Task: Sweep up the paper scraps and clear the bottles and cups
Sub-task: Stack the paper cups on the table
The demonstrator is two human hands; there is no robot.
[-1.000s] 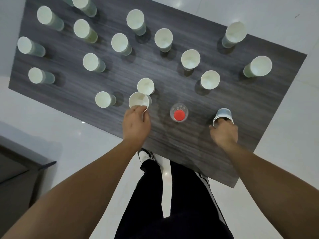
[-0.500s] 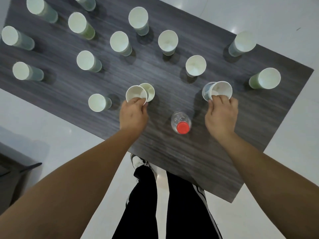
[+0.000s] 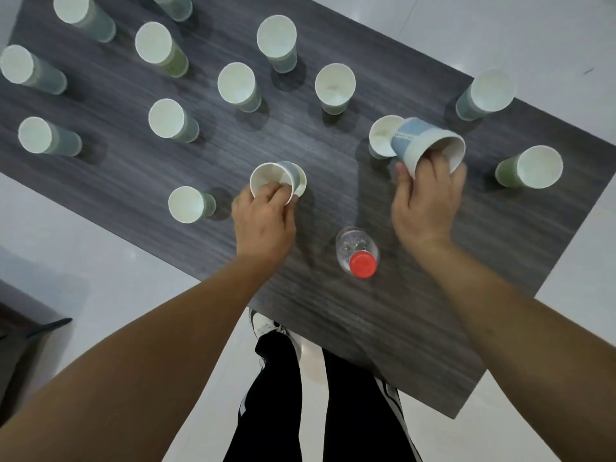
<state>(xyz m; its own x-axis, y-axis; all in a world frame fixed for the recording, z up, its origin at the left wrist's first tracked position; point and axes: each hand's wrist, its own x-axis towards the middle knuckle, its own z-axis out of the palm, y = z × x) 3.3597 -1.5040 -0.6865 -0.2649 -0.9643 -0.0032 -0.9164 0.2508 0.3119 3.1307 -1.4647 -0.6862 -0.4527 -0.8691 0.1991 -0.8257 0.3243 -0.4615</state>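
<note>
A dark grey wood-grain tabletop (image 3: 133, 181) is lying over a pale glossy tiled floor (image 3: 500, 31), seen from above.

Across the far left, white paper cups with greenish sides are standing upright, mouths facing up, among them one at the left edge (image 3: 35, 135) and one further in (image 3: 166, 118). A lone white paper cup (image 3: 185, 204) is standing upright near the front edge, just left of the left hand.

The left hand (image 3: 263, 221) is gripping a white paper cup with a blue-grey wall (image 3: 271, 181) by its rim, fingers curled over the edge; this cup is leaning, mouth turned toward the camera, its base going into a second white cup (image 3: 300, 181) directly behind it on the table.

A clear plastic bottle with a red cap (image 3: 358, 255) is standing upright between the two hands, near the front edge.

The right hand (image 3: 425, 208) is holding a pale blue paper cup (image 3: 423, 145), fingers hooked inside the rim and thumb outside. Its long axis is lying almost level, base pointing left and far, mouth facing right and near. The base is overlapping the rim of an upright white cup (image 3: 381, 135).

Two more upright cups are standing to the right, one far (image 3: 490, 91) and one near the right edge (image 3: 536, 166).
</note>
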